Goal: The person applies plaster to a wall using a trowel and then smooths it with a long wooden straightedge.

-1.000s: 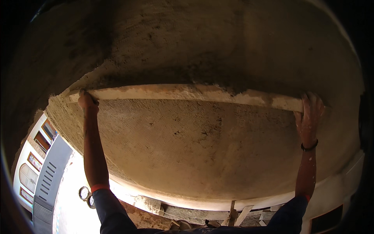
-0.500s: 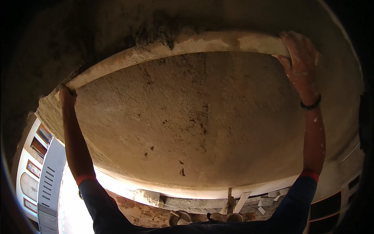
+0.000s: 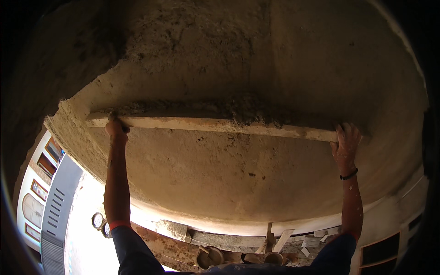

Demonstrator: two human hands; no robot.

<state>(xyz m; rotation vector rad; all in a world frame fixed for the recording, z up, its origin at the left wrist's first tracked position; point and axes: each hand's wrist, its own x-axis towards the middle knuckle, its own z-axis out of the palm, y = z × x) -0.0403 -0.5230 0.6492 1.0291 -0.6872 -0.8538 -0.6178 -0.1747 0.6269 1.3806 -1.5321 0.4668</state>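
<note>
A long straightedge board (image 3: 192, 123) lies across the rough plastered surface (image 3: 211, 169), spanning most of the view from left to right. Near its left end, my left hand (image 3: 116, 128) is closed around it. My right hand (image 3: 346, 144), speckled with pale splashes, grips the right end with the thumb at the lower edge. Wet mortar (image 3: 247, 109) is heaped along the board's far edge, thickest right of the middle. Shadow hides part of the board's far face and some of my fingers.
Below stand round buckets (image 3: 210, 257), wooden props (image 3: 283, 240) and broken slabs (image 3: 311, 241). A ragged plaster edge (image 3: 91, 82) runs along the left. Beyond it, a grey slotted wall (image 3: 57, 206) and a building with windows (image 3: 34, 206) appear in bright light.
Both hands have drawn the board down the picture, toward me, and it lies straighter across. Mortar has gathered along its far edge, and more plaster shows beyond it.
</note>
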